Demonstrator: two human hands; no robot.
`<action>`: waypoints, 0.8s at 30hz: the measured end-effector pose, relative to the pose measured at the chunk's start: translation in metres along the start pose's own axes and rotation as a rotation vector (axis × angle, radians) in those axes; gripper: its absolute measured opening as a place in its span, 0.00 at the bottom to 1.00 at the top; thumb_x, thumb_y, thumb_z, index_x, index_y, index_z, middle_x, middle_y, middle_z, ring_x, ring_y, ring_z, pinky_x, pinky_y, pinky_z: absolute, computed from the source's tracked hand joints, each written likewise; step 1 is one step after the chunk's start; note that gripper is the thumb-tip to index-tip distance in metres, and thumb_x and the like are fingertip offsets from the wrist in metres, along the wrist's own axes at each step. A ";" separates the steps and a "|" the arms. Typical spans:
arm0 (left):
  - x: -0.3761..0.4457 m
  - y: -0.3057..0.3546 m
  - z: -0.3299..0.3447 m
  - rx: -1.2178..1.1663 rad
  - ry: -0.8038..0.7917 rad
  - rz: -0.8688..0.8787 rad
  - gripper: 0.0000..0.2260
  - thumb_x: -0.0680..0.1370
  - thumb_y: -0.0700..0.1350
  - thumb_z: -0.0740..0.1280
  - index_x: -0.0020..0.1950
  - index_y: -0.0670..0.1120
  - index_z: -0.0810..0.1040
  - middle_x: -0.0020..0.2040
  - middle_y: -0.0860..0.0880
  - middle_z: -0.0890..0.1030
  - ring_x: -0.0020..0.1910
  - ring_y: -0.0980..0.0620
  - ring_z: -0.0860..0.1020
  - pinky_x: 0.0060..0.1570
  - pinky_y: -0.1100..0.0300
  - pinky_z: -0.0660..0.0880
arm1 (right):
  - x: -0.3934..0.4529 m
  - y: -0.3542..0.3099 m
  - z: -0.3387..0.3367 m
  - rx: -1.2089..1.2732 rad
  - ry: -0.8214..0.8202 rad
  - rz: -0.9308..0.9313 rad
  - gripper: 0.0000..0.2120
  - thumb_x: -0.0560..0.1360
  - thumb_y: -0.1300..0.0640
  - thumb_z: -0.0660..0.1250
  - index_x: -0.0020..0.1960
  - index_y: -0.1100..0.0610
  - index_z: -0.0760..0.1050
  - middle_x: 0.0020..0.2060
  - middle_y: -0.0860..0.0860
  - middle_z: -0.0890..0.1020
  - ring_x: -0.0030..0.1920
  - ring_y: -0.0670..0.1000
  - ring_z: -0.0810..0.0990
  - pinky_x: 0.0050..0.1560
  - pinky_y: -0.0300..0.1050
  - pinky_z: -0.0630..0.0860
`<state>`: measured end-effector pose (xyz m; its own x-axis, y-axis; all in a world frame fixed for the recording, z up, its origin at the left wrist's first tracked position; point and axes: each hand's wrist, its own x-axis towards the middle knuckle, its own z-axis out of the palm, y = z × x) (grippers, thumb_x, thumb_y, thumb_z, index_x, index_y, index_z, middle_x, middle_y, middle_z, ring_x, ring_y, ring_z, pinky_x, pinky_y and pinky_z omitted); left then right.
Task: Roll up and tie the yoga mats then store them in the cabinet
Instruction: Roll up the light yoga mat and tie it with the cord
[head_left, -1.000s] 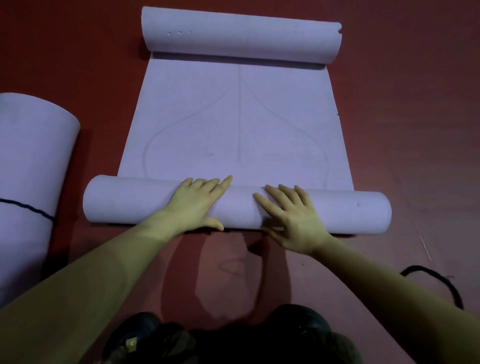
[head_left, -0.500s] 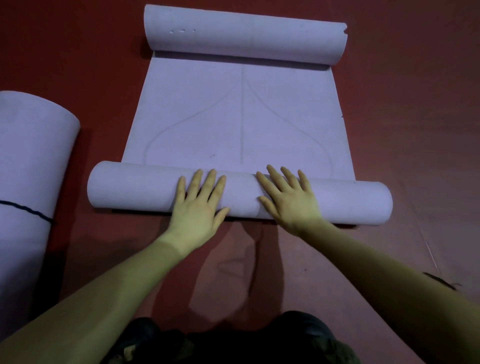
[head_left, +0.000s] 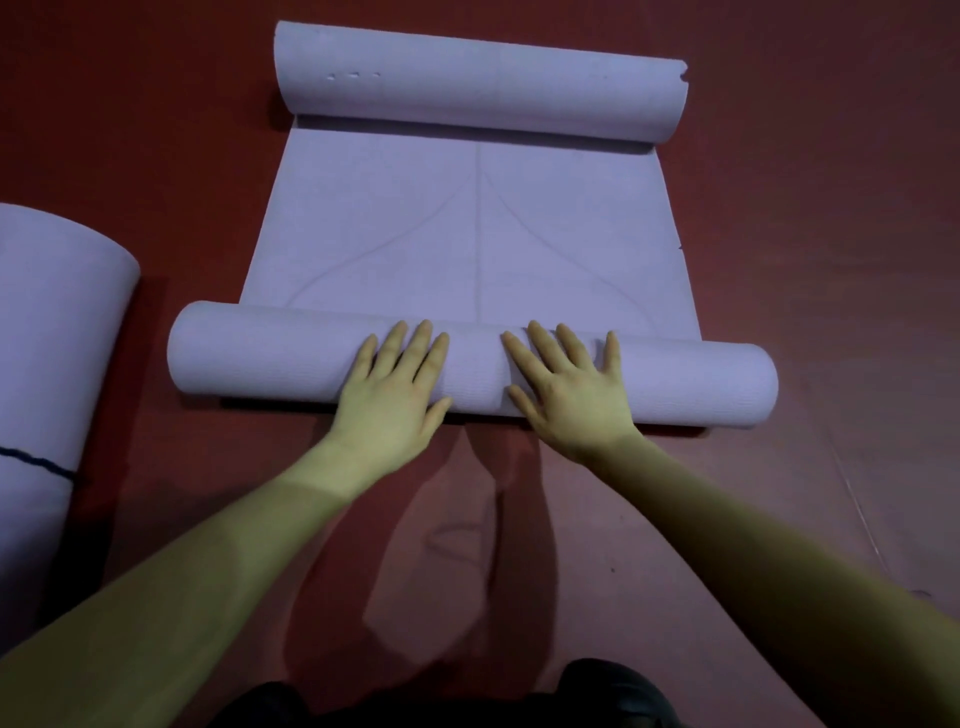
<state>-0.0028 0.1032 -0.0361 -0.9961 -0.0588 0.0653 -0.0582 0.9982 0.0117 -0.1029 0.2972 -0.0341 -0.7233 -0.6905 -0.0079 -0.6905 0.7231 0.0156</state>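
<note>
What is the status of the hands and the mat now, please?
Left hand and right hand flat on near roll, fingers straight. Flat stretch unrolled; far end curled. Tied mat left, clear.

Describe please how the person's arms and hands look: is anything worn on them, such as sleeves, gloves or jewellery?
Both forearms are bare as far as the picture shows; no sleeve is visible. The left hand and the right hand have no gloves, and I see no ring, watch or bracelet on the fingers or wrists. The nails look short and plain. No marks or tattoos can be seen in this dim light.
</note>
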 end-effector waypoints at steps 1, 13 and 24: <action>0.006 -0.004 0.001 -0.003 0.007 0.018 0.30 0.74 0.57 0.53 0.68 0.39 0.72 0.67 0.39 0.73 0.65 0.38 0.73 0.62 0.40 0.68 | 0.000 0.000 0.000 -0.032 0.029 -0.007 0.26 0.76 0.44 0.52 0.71 0.52 0.69 0.67 0.55 0.73 0.65 0.62 0.73 0.61 0.75 0.61; 0.076 -0.028 -0.010 0.178 -0.290 0.038 0.52 0.69 0.66 0.68 0.77 0.48 0.37 0.78 0.42 0.46 0.76 0.42 0.47 0.72 0.42 0.47 | 0.042 0.018 0.001 0.008 0.018 0.038 0.44 0.67 0.38 0.71 0.76 0.51 0.58 0.73 0.56 0.65 0.72 0.61 0.62 0.65 0.74 0.52; 0.092 -0.035 -0.010 0.121 -0.233 0.006 0.48 0.67 0.66 0.70 0.78 0.53 0.48 0.75 0.49 0.59 0.72 0.44 0.59 0.70 0.47 0.53 | 0.067 0.039 -0.006 -0.123 -0.102 -0.053 0.54 0.61 0.37 0.76 0.78 0.47 0.50 0.70 0.57 0.65 0.71 0.58 0.63 0.65 0.68 0.56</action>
<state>-0.0915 0.0633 -0.0208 -0.9840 -0.0637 -0.1664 -0.0460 0.9931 -0.1083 -0.1783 0.2789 -0.0285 -0.6871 -0.7177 -0.1129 -0.7263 0.6741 0.1349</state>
